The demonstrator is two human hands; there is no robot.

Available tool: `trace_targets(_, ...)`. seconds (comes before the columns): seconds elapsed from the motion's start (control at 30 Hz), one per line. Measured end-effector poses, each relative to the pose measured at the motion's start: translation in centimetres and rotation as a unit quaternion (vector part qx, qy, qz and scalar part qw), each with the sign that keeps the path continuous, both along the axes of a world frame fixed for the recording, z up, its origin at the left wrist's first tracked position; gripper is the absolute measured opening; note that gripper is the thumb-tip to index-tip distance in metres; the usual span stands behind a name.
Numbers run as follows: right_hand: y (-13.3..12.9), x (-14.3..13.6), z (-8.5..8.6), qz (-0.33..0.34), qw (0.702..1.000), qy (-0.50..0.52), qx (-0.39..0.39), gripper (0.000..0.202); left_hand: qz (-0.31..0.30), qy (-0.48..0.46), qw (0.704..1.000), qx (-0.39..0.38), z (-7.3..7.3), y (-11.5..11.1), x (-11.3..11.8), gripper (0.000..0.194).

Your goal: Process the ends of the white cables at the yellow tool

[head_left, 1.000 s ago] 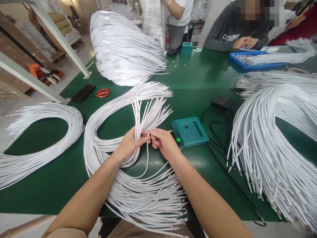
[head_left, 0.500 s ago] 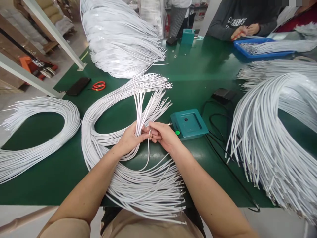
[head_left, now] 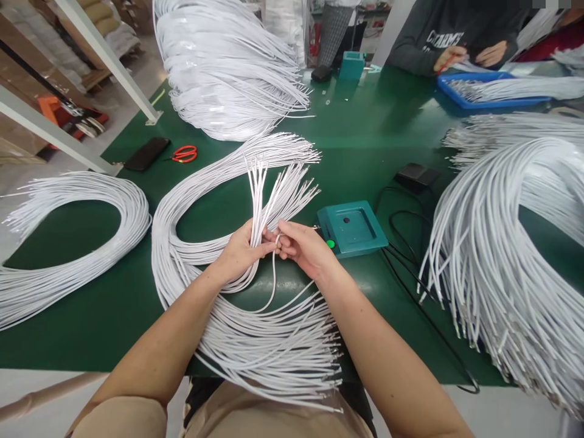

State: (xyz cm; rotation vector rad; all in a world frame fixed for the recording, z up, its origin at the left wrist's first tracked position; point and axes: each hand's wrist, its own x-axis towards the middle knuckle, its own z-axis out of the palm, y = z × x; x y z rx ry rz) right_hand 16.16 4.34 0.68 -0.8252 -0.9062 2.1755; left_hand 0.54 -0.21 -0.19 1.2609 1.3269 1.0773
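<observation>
Risk of spilling upright wires (head_left: 257,204) onto near bundle (head_left: 269,347) by slackening left grip (head_left: 239,251), closed round them, while pinching single wire (head_left: 274,271) in right grip (head_left: 302,244).

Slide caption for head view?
Left hand holds a bunch of white cables; right hand at a single cable, near a teal device.

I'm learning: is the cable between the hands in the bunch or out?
Out: the white cable hangs apart from the bunch in the left hand.
</observation>
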Motion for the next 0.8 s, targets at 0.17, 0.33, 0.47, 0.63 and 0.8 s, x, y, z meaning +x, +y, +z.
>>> trace_targets(0.17, 0.2, 0.3, -0.2, 0.028, 0.998, 0.048, -0.022, 0.035, 0.020, -0.020, 0.999, -0.015, 0.5, -0.1, 0.2, 0.036)
trace_targets(0.33, -0.1, 0.1, 0.1, -0.016, 1.000, 0.014, 0.018, 0.031, 0.029, -0.025, 0.999, -0.020, 0.6, 0.0, 0.2, 0.037)
trace_targets(0.47, -0.2, 0.2, 0.4, -0.050, 0.996, -0.041, 0.054, 0.024, 0.028, -0.033, 0.999, -0.003, 0.4, 0.0, 0.0, 0.037)
trace_targets(0.63, 0.0, 0.4, 0.8, -0.058, 0.992, -0.095, 0.063, 0.017, -0.012, -0.019, 0.999, 0.031, -0.1, -0.1, -0.3, 0.042)
trace_targets(0.8, 0.2, 0.5, 1.2, -0.054, 0.977, -0.191, 0.080, 0.013, -0.027, 0.007, 0.999, 0.039, -0.1, -0.1, -0.3, 0.043)
